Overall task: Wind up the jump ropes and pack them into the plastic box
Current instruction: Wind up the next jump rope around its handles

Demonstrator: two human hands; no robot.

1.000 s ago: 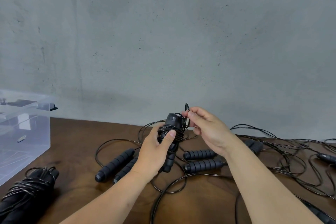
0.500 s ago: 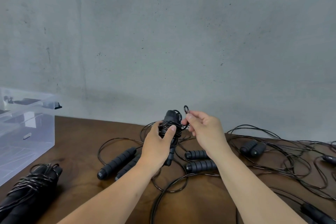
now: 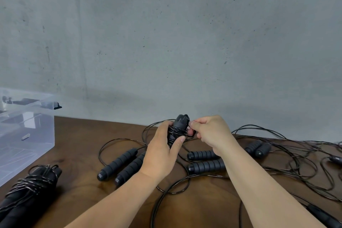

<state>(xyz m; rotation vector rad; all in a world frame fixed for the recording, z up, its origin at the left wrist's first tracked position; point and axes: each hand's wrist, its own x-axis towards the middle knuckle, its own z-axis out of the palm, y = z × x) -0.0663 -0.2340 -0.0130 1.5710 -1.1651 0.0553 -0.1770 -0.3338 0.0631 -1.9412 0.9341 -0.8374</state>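
Observation:
My left hand (image 3: 162,153) grips a black jump rope bundle (image 3: 178,126), its handles held upright with cord wound round them. My right hand (image 3: 211,133) pinches the cord's loose end tight against the right side of that bundle. A clear plastic box (image 3: 37,135) stands at the far left of the table. One wound jump rope (image 3: 27,189) lies at the near left, in front of the box.
Unwound ropes sprawl over the brown table (image 3: 79,146): a pair of ribbed handles (image 3: 120,164) left of my hands, another pair (image 3: 205,161) under my right wrist, a third pair (image 3: 258,149) to the right, with tangled cords (image 3: 296,163). A grey wall stands behind.
My right hand has brought the small cord loop down from above the bundle and now presses it against the bundle's side. Both hands have sunk slightly towards the table.

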